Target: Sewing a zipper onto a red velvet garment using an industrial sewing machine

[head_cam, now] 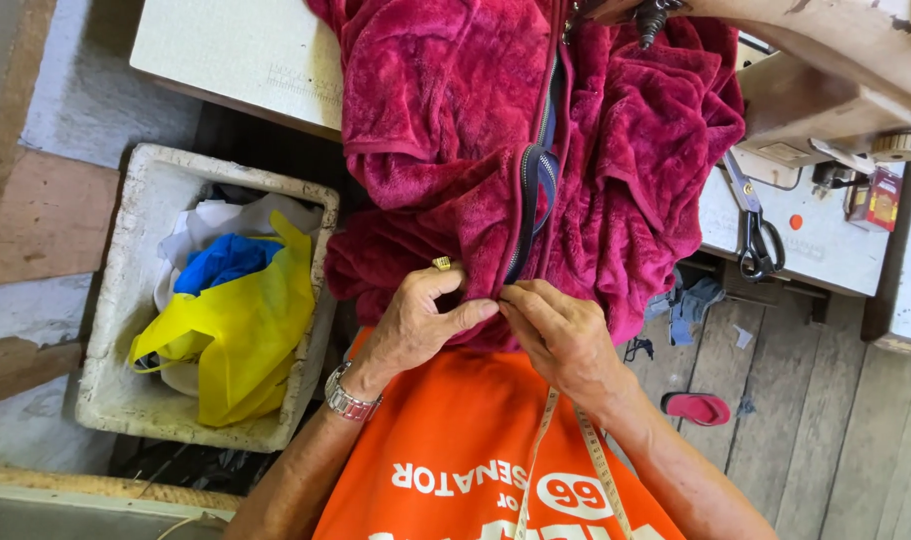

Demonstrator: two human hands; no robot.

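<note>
— So, where is the magenta fleece jacket (495, 150)?
— Draped off the near edge of the sewing table (245, 50), its dark zipper (531, 200) running down the middle to the lap.
— And the hands?
— The left hand (415, 325) and right hand (560, 335) meet at the zipper's bottom end, fingertips pinched together on the fabric there.
— Around them?
— Black scissors (755, 235) lie to the right; a white foam box (135, 300) of cloth scraps sits left.

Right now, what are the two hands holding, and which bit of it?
Both the left hand and the right hand pinch the fluffy red jacket at its bottom edge, right beside the lower end of the zipper.
</note>
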